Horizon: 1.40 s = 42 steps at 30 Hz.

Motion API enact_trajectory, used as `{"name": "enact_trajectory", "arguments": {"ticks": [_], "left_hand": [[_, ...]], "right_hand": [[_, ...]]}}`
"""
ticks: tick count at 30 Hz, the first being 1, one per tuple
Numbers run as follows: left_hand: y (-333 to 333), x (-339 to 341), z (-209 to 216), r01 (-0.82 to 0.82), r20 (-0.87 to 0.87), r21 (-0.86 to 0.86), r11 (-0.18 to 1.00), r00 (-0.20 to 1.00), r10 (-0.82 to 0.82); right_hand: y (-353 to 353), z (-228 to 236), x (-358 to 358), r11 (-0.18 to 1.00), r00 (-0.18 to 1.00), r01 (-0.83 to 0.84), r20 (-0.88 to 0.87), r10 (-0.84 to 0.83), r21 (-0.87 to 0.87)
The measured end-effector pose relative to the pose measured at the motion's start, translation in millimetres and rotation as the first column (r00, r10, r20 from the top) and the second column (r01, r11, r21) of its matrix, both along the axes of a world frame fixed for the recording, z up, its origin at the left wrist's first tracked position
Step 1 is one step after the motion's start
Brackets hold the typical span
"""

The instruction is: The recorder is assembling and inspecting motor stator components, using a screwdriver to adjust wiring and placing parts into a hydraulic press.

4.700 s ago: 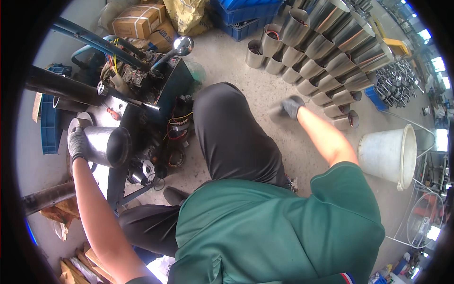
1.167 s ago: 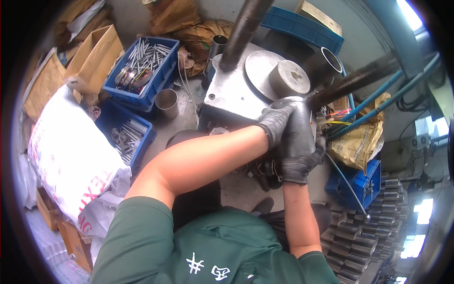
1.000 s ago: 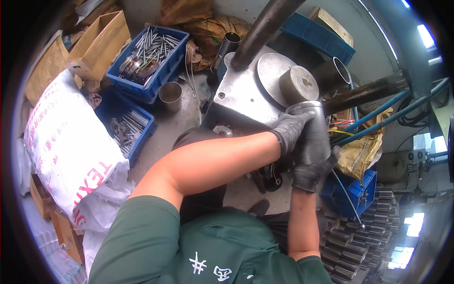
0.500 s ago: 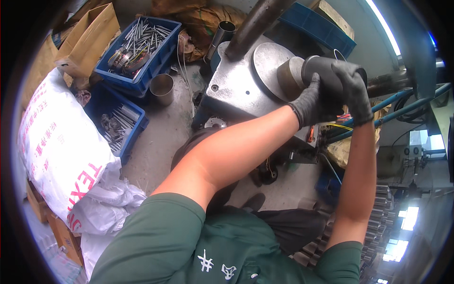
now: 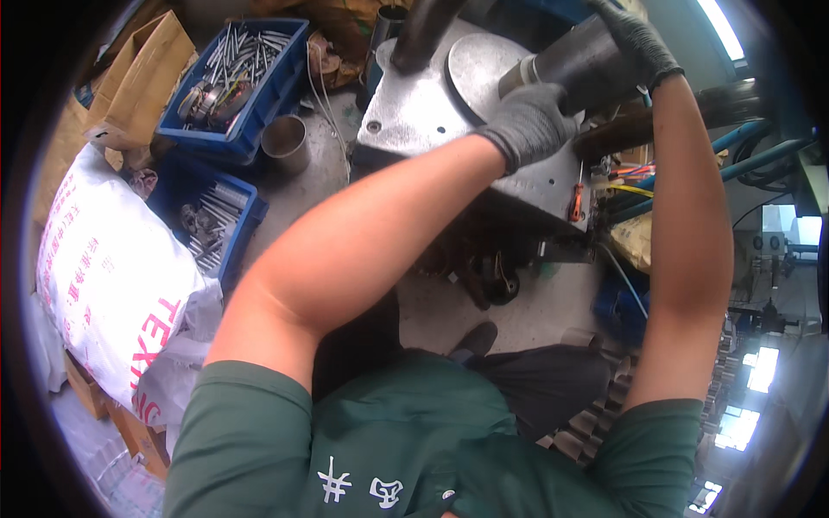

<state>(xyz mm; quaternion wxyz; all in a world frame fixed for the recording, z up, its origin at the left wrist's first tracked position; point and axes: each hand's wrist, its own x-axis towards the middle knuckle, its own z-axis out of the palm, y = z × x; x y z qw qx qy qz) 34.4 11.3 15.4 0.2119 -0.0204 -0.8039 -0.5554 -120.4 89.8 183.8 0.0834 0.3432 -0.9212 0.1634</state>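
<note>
Nearest me, my green shirt [image 5: 406, 406] runs off the bottom edge. My left arm bends at the elbow, the forearm slanting up and to the right; my right arm reaches almost straight up, only slightly bent. My left hand [image 5: 528, 129], in a dark grey glove, is at the near side of the metal tube [image 5: 587, 59], towards its inner end. Its fingers look curled, but their undersides are turned away — I cannot tell whether they grip. My right hand [image 5: 639, 41], gloved too, is wrapped over the tube's outer end and gripping it, the wrist bent to the left; its fingertips are up at the top edge and hard to make out.

The tube lies tilted above the metal plate [image 5: 406, 112], its inner end at a round block [image 5: 515, 79] in front of a flat disc [image 5: 471, 73]. How much of the block is inside the tube stays hidden. A red-handled screwdriver [image 5: 577, 204] lies near the plate's right corner. Below the plate, dark parts sink into shadow — too murky to sort out.

Farther left, a white sack [image 5: 104, 268] stands beside the lower blue crate, partly covered by the upper one [image 5: 203, 142]. At far right, bright windows [image 5: 762, 371] blur at the rim.
</note>
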Motion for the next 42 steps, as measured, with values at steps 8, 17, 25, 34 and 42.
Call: {"name": "enact_trajectory", "arguments": {"ticks": [8, 17, 25, 34, 42], "left_hand": [[-48, 21, 26, -0.008, 0.053, 0.335, 0.942, 0.999, -0.01], [-39, 43, 43, 0.17, 0.048, 0.772, 0.612, 0.945, -0.323], [-31, 34, 21, 0.147, 0.076, 0.042, 0.988, 0.986, -0.15], [-23, 39, 22, 0.049, 0.028, 0.053, 0.997, 0.998, -0.051], [-4, 27, 13, 0.074, -0.119, -0.097, 0.992, 0.989, -0.086]], "right_hand": [[71, -40, 121, 0.92, 0.404, -0.359, -0.862, 0.306, 0.158], [103, -373, 277, 0.958, 0.514, -0.189, 0.853, -0.091, 0.217], [122, -538, 300, 0.898, 0.761, -0.194, 0.639, -0.116, 0.394], [119, -568, 298, 0.966, 0.719, -0.09, 0.687, -0.106, 0.243], [141, -438, 269, 0.903, 0.208, -0.175, 0.911, -0.356, 0.392]]}}
